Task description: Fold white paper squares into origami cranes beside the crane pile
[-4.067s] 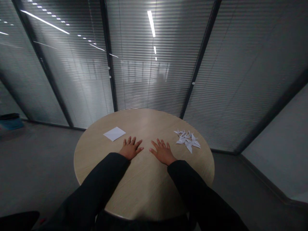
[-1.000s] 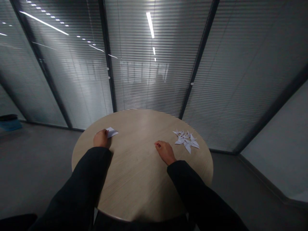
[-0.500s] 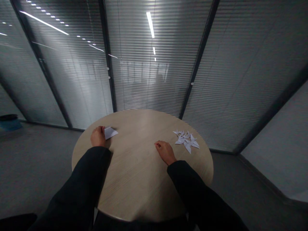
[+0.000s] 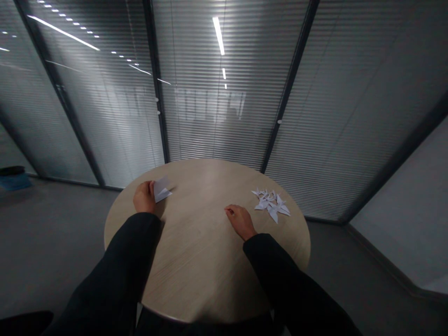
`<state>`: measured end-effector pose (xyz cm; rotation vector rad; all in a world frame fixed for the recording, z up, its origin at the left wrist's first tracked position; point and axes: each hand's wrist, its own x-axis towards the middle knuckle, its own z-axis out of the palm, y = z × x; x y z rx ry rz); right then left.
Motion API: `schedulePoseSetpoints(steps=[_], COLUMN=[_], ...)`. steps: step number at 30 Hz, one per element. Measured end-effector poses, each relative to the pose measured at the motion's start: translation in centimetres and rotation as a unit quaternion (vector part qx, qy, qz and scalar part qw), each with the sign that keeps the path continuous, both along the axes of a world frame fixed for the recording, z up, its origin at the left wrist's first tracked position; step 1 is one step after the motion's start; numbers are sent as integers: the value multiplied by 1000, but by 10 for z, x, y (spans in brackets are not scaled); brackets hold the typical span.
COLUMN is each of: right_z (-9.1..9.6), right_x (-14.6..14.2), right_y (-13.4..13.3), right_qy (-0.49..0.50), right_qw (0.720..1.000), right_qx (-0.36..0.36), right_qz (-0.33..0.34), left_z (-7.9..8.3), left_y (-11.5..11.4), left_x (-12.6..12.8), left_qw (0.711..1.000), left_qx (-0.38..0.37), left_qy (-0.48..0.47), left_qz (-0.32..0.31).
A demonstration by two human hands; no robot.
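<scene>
Now left hand [image 4: 144, 197] pinches folded paper [image 4: 161, 189], right hand [image 4: 239, 221] lies empty near origami cranes [image 4: 270, 205].

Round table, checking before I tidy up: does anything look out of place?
The paper cranes lie in a loose, overlapping heap, and the folded white paper at the left hand sits raised, not flat.

A round wooden table [image 4: 206, 275] stands before blinded glass partitions [image 4: 217, 102].

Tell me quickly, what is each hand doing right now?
Left hand: closed, holding a folded white paper.
Right hand: holding nothing visible, fingers loosely curled on the table.
</scene>
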<state>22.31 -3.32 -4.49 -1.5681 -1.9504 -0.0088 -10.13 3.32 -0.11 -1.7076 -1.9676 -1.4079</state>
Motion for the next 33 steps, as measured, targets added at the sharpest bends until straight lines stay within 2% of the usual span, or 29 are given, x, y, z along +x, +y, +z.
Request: schedulePoseSetpoints(steps=[5, 9, 13, 20, 26, 33], right_z=[2, 4, 7, 7, 18, 24], right_x=[-5, -11, -19, -36, -57, -82], right_y=[-1, 0, 1, 3, -2, -2], right_qy=[0, 1, 10, 75, 222, 264], right_qw=[1000, 1000, 1000, 995, 967, 955], right_qx=[2, 4, 13, 51, 124, 134], right_qz=[-5, -4, 4, 38, 28, 16], left_z=[-1, -5, -6, -10, -12, -14], left_y=[-1, -2, -7, -7, -12, -15], left_x=[16, 32, 47, 67, 82, 93], left_qw=[995, 981, 966, 911, 874, 829], left_qx=[-16, -16, -19, -37, -31, -35], left_qy=[-70, -121, -161, -285, -351, -429], left_qz=[-69, -149, -202, -297, -333, -358])
